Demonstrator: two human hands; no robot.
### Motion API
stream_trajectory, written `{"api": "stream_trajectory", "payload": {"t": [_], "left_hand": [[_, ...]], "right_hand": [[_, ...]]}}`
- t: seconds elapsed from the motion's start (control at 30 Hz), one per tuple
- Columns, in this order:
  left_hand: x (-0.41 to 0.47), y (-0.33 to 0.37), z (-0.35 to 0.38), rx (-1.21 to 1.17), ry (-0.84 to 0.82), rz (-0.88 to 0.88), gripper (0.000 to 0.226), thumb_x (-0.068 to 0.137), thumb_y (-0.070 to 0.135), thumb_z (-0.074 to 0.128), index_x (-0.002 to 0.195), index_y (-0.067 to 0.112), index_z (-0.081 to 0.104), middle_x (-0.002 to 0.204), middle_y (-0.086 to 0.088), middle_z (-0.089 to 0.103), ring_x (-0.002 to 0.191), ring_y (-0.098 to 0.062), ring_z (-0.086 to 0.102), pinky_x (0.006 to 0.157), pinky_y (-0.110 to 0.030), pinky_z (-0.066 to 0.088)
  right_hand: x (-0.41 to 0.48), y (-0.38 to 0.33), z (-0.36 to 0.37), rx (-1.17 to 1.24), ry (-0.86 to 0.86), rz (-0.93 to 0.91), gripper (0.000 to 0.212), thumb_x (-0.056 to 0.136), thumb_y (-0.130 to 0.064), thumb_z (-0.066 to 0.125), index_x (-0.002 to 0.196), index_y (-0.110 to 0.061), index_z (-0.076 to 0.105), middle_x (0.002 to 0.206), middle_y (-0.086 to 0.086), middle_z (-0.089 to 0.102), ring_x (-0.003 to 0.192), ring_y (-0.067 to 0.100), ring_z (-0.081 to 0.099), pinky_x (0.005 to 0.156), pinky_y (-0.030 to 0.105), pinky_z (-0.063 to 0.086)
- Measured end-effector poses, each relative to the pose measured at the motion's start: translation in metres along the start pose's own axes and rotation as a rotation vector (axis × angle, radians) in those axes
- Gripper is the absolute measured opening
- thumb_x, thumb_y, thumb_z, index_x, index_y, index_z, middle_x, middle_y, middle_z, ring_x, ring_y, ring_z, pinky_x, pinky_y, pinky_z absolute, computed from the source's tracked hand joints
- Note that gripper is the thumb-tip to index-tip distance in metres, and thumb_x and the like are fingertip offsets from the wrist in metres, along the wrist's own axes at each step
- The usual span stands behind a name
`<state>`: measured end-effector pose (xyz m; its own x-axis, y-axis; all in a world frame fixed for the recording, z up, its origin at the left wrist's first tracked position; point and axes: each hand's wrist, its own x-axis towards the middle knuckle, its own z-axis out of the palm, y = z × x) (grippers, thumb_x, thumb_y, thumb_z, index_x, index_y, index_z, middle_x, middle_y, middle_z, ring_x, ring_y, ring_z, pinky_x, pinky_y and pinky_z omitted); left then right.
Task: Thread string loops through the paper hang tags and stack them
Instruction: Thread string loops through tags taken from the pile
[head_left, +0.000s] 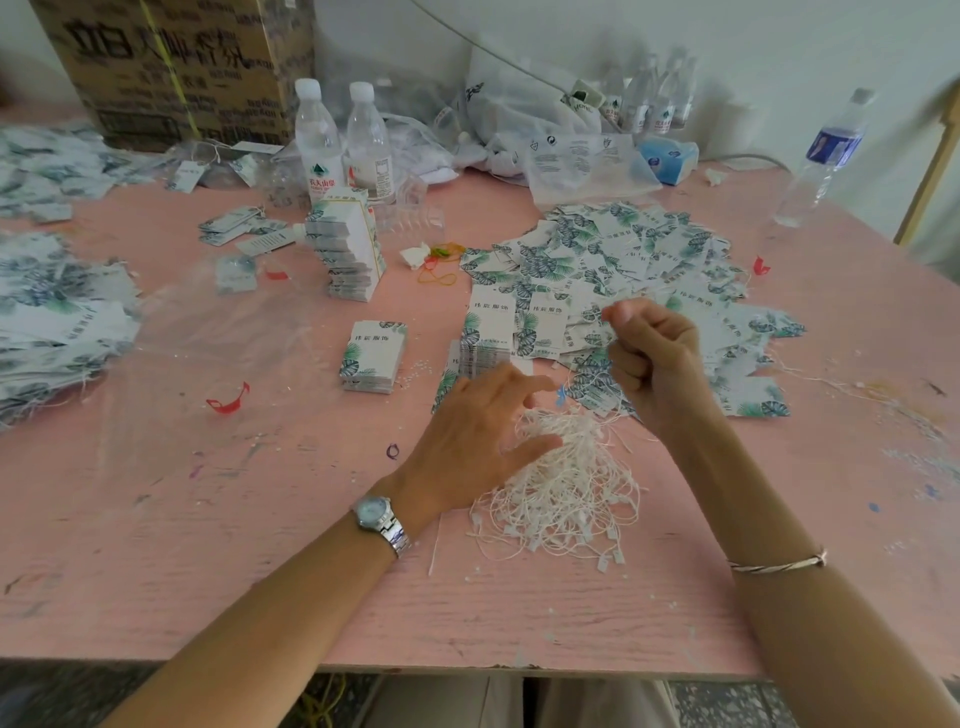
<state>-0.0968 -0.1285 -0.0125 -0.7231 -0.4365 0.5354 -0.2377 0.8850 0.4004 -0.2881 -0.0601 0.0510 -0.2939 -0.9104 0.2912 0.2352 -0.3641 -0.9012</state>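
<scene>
A tangled heap of white string loops (563, 491) lies on the pink table in front of me. My left hand (472, 441) rests on the heap's left side with fingers spread and nearly straight. My right hand (657, 353) is raised above the heap, fingers curled, pinching a thin white string that runs down to the heap. Behind the hands a loose spread of leaf-printed paper hang tags (623, 254) covers the table. A small neat stack of tags (373, 356) sits to the left, and a taller leaning stack (347, 249) stands farther back.
Threaded tags (57, 312) are piled at the left edge. Water bottles (340, 140), plastic bags (540, 124) and a cardboard box (176, 67) line the back. Another bottle (826, 156) stands at the right. Rubber bands (439, 265) and red clips (228, 400) are scattered about.
</scene>
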Motion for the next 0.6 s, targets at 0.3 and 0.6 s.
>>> {"api": "stream_trajectory", "payload": {"t": [0.3, 0.6], "left_hand": [[0.006, 0.007, 0.015, -0.012, 0.093, 0.062, 0.037, 0.101, 0.031, 0.054, 0.134, 0.017, 0.063, 0.125, 0.002, 0.068, 0.113, -0.017, 0.059, 0.089, -0.036, 0.037], [0.013, 0.014, 0.017, -0.481, -0.189, -0.138, 0.035, 0.098, 0.034, 0.062, 0.132, 0.027, 0.064, 0.113, 0.014, 0.071, 0.12, -0.002, 0.052, 0.114, -0.031, 0.016]], "right_hand": [[-0.005, 0.002, 0.019, 0.22, -0.238, 0.05, 0.023, 0.074, -0.038, 0.086, 0.077, -0.019, 0.074, 0.057, -0.008, 0.026, 0.042, 0.004, 0.015, 0.032, 0.009, 0.021], [-0.003, -0.016, 0.009, 0.424, -0.255, 0.002, 0.017, 0.074, -0.028, 0.086, 0.078, -0.018, 0.073, 0.064, -0.008, 0.022, 0.044, 0.004, 0.014, 0.034, 0.011, 0.015]]}}
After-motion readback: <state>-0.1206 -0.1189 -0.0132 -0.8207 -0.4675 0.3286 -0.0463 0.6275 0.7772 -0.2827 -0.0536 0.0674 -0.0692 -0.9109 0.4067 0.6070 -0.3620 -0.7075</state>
